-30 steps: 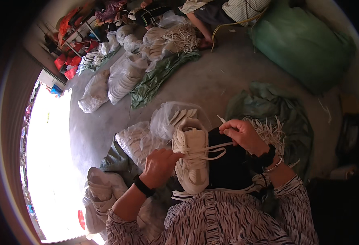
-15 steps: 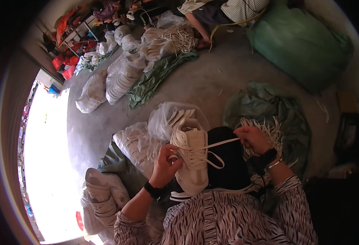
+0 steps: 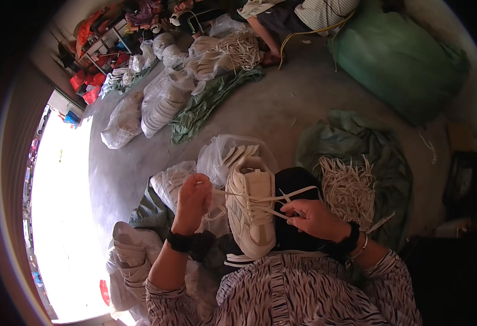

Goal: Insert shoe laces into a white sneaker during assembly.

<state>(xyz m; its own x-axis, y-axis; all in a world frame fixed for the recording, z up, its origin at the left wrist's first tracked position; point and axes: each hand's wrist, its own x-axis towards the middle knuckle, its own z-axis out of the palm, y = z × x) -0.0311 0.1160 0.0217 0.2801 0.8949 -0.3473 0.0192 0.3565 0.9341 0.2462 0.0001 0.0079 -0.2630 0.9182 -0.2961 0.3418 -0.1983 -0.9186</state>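
Note:
A cream sneaker (image 3: 256,244) rests on my lap, toe toward me, its laces crossing over the tongue. My left hand (image 3: 195,198), left of the shoe, is closed on one end of the shoelace (image 3: 302,191), which stretches across from the eyelets. Just right of the shoe, my right hand (image 3: 317,219) pinches another stretch of the lace close to the eyelets. A loose length of lace loops above that hand. The fingertips of my left hand are partly hidden by the hand itself.
A pile of loose laces (image 3: 348,190) lies on a green sheet (image 3: 396,157) at my right. Clear bags of shoe parts (image 3: 168,182) stand at my left and farther off. A big green sack (image 3: 401,60) sits back right. Other people work along the far side.
My left hand has moved left and up from the shoe, drawing lace outward. My right hand has come down and inward to the shoe's right side, by the eyelets.

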